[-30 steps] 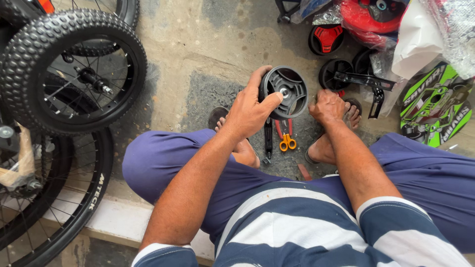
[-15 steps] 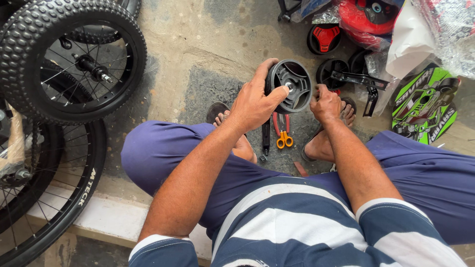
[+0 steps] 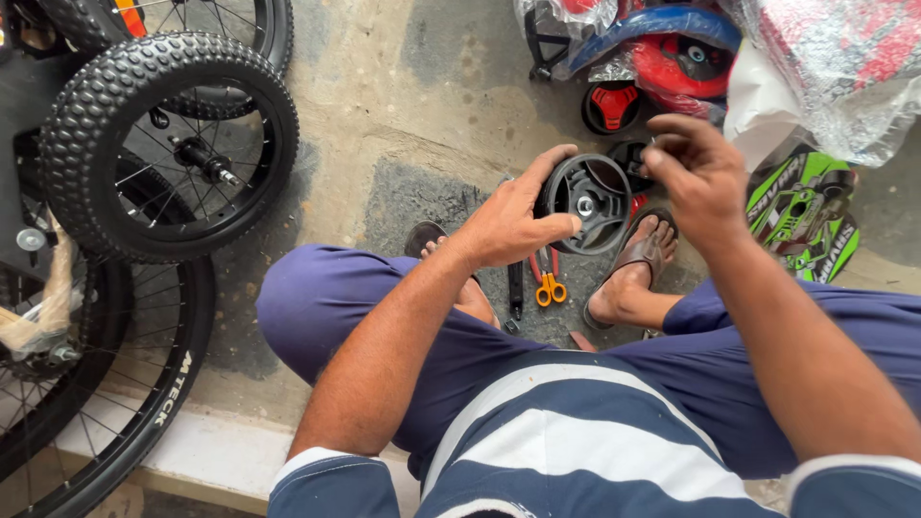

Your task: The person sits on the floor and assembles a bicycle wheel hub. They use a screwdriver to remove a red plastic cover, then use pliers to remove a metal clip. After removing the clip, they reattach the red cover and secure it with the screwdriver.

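Item: small black plastic wheel (image 3: 593, 203), spoked disc with a pale metal hub at the middle, matt, no tyre tread visible; held upright just right of the frame's centre, above the concrete floor (image 3: 403, 96) and between the knees. Left hand (image 3: 513, 225): clasped on the wheel's left rim, thumb across the near edge, fingers curled over the top. Right hand (image 3: 700, 173): at the wheel's upper right, fingertips bunched together over a dark part behind the rim; whether gripping it or only touching, cannot tell. Step in hand, by judgement: steadying the wheel in the left hand while working at its far edge with the right. Next move, by judgement: calls for a firm hold on the rim and fine fingertip work on the right side, hub kept facing the camera. Below the wheel, on the floor: orange-handled scissors (image 3: 548, 283) and a dark slim tool (image 3: 516, 288), lying side by side, apart from both hands. Beside these: sandalled foot (image 3: 633, 264). Upper left: knobby-tyred spoked wheel (image 3: 163, 144). Lower left: larger thin-tyred wheel (image 3: 144, 403). Upper right: red plastic parts (image 3: 614, 104), clear wrapping (image 3: 835, 67), green printed sheet (image 3: 801, 216).
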